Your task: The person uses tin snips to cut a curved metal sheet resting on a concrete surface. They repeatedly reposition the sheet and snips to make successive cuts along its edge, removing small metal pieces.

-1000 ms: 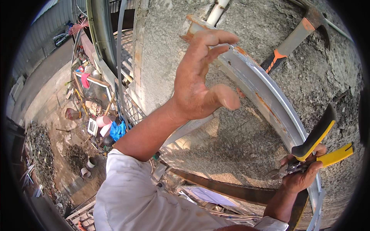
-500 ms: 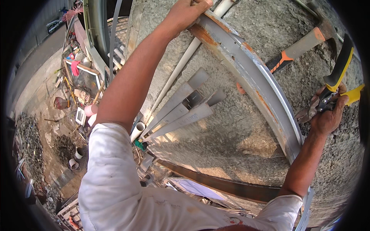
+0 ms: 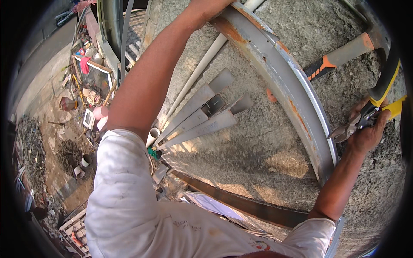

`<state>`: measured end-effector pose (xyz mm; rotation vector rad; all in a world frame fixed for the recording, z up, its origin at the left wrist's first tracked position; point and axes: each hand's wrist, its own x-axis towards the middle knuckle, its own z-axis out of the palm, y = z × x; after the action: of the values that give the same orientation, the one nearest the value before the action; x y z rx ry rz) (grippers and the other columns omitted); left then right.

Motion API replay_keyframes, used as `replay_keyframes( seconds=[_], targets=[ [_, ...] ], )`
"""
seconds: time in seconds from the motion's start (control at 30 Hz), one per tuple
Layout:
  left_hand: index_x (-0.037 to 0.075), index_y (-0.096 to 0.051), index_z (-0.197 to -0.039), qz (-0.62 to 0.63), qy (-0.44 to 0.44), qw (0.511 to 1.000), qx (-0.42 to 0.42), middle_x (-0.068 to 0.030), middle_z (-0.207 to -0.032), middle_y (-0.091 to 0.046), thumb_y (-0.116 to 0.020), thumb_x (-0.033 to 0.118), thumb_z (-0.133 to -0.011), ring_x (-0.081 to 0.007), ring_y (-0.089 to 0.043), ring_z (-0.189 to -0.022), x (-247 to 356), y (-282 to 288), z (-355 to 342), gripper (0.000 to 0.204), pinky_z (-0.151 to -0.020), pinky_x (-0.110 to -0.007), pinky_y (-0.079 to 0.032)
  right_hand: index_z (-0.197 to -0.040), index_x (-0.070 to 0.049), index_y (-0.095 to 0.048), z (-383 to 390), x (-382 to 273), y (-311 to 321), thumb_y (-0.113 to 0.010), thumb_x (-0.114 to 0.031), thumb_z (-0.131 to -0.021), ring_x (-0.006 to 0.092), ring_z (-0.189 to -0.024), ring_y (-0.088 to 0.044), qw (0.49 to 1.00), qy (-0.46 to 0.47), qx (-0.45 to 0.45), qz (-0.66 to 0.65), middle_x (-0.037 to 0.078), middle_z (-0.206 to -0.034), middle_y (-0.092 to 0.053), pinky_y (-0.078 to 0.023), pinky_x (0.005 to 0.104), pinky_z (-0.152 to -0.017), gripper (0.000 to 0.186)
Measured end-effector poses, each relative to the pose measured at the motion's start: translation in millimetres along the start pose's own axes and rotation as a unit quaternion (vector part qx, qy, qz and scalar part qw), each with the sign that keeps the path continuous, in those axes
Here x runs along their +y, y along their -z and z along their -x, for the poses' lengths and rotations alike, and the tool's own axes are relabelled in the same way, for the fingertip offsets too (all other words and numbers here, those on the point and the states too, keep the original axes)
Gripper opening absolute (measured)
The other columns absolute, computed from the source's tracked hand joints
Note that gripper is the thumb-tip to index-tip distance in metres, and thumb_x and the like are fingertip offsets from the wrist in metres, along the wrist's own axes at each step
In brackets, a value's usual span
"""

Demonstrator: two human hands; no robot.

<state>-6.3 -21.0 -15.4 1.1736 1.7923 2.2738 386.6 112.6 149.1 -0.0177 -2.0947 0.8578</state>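
My left hand grips the upper end of a long grey steel channel with rust patches, which slants down to the lower right; its fingertips are mostly hidden at the top edge. My right hand holds yellow-and-black tin snips, their jaws at or beside the channel's bright outer edge on the right; I cannot tell whether they touch it. A hammer with a grey and orange handle lies on the rough concrete beyond the channel.
Several flat metal sections and a long white pipe lie left of the channel. A dark steel beam runs along the concrete's lower edge. Far below at left is a cluttered yard with buckets and debris.
My left hand has moved from open in mid-air up and away to grip the channel's end, uncovering the pipe and metal sections. My right hand with the snips has risen and shifted rightward.
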Motion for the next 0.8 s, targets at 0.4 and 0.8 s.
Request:
replay_keyframes(
  seconds=[0.4, 0.8],
  targets=[
    [-0.006, -0.073, -0.097, -0.108, -0.044, 0.988, 0.103, -0.0252, -0.085, -0.072, -0.052, 0.052, -0.099, -0.0384, -0.069, -0.083, -38, -9, -8, 0.061, -0.076, -0.048, -0.050, -0.123, -0.004, -0.052, 0, 0, -7, -0.037, -0.050, -0.110, 0.0130, -0.062, -0.058, 1.000, -0.010, 0.014, -0.015, 0.010, -0.083, -0.063, -0.048, 0.0240, -0.055, 0.050],
    [-0.002, -0.066, -0.118, -0.109, -0.144, 0.934, 0.308, -0.0297, -0.121, -0.064, -0.057, 0.043, -0.101, -0.0439, -0.059, -0.111, -43, -35, -17, 0.049, -0.092, -0.049, -0.045, -0.125, -0.003, -0.051, -1, -1, -14, -0.038, -0.049, -0.110, 0.0117, -0.065, -0.060, 1.000, -0.021, 0.001, 0.006, 0.010, -0.089, -0.066, -0.048, 0.0226, -0.055, 0.051]
  ],
)
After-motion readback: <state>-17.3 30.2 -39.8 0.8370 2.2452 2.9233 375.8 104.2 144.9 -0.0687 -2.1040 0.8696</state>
